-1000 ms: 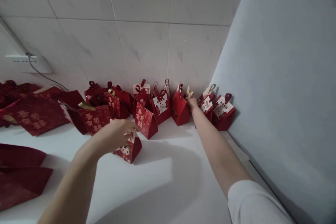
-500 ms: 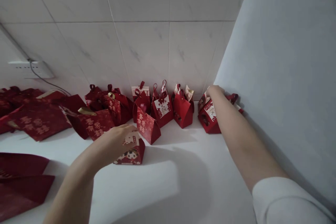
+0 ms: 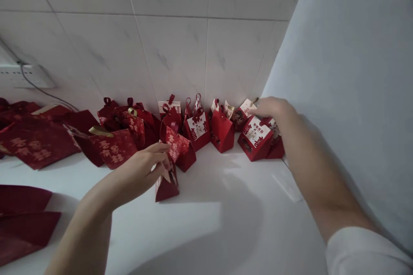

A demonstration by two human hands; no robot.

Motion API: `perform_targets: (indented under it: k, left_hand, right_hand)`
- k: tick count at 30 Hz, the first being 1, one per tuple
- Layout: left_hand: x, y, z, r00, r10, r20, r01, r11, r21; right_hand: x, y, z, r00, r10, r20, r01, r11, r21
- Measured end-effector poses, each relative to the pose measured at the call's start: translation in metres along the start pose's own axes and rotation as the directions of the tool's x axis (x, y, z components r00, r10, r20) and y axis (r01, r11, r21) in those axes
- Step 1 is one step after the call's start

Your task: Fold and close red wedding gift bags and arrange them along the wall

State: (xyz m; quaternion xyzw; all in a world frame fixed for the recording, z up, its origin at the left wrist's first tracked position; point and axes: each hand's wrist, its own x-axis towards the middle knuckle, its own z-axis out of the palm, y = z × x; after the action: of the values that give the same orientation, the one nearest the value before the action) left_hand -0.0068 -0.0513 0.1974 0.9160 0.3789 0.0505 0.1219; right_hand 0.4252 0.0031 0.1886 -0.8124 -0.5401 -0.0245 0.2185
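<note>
My left hand (image 3: 153,163) is closed on the peaked top of a small red gift box (image 3: 167,191) on the white tabletop. That box stands turned with a plain red side towards me, and my fingers cover part of its printed face. Just behind it leans a red box (image 3: 180,150) with pale lettering. In the right corner my right hand (image 3: 271,106) has its fingertips at the top of a cream-topped gift box (image 3: 247,108) with a gold ribbon. Below that hand sit a box with a white label (image 3: 256,133) and another red box (image 3: 275,148), partly hidden by my forearm.
More red gift boxes (image 3: 198,131) line the tiled wall, with larger ones (image 3: 41,142) at the left. A big dark red item (image 3: 26,223) lies at the near left. A power strip (image 3: 26,76) with a cable is on the wall. A pale panel (image 3: 348,94) bounds the right.
The gift box in my left hand has turned, its printed front swinging away from me. My right hand has shifted slightly right, and the rightmost box now sits closer to its neighbour.
</note>
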Motion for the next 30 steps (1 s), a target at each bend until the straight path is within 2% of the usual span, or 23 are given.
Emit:
perform_targets:
  k: [2, 4, 6, 8, 14, 18, 20, 24, 27, 30]
  left_hand:
    - [0.000, 0.002, 0.002, 0.998, -0.063, -0.008, 0.063, 0.998, -0.007]
    - [0.001, 0.002, 0.005, 0.989, -0.149, -0.001, 0.149, 0.989, -0.007]
    - [0.002, 0.001, 0.008, 0.979, -0.203, -0.004, 0.203, 0.979, 0.006]
    - [0.003, -0.002, 0.010, 0.979, -0.203, -0.017, 0.203, 0.979, 0.022]
    - [-0.002, -0.010, 0.012, 0.983, -0.145, -0.111, 0.153, 0.986, 0.066]
    - [-0.005, -0.014, 0.014, 0.984, -0.154, -0.094, 0.160, 0.986, 0.057]
    - [-0.006, -0.016, 0.013, 0.981, -0.173, -0.091, 0.178, 0.983, 0.052]
    - [-0.005, -0.014, 0.009, 0.969, -0.237, -0.075, 0.241, 0.969, 0.050]
    - [-0.004, -0.009, 0.005, 0.939, -0.344, -0.002, 0.343, 0.937, 0.057]
    - [-0.004, -0.006, 0.004, 0.937, -0.344, 0.063, 0.340, 0.938, 0.063]
  right_hand:
    - [-0.018, 0.007, -0.002, 0.989, 0.077, 0.128, -0.060, 0.990, -0.130]
    - [-0.035, 0.011, -0.001, 0.970, 0.136, 0.203, -0.088, 0.970, -0.226]
    - [-0.047, 0.014, -0.002, 0.959, 0.173, 0.223, -0.101, 0.948, -0.301]
    - [-0.052, 0.016, -0.008, 0.958, 0.193, 0.212, -0.110, 0.930, -0.350]
    - [-0.037, 0.006, -0.044, 0.962, 0.267, 0.058, -0.223, 0.892, -0.393]
    - [-0.035, -0.004, -0.073, 0.959, 0.252, -0.128, -0.281, 0.902, -0.327]
    - [-0.039, -0.005, -0.089, 0.957, 0.203, -0.209, -0.259, 0.921, -0.291]
    - [-0.046, -0.003, -0.115, 0.968, 0.058, -0.244, -0.094, 0.985, -0.141]
    - [-0.042, -0.002, -0.121, 0.953, 0.021, -0.301, -0.053, 0.994, -0.100]
    - [-0.027, 0.001, -0.112, 0.921, -0.005, -0.390, -0.094, 0.968, -0.234]
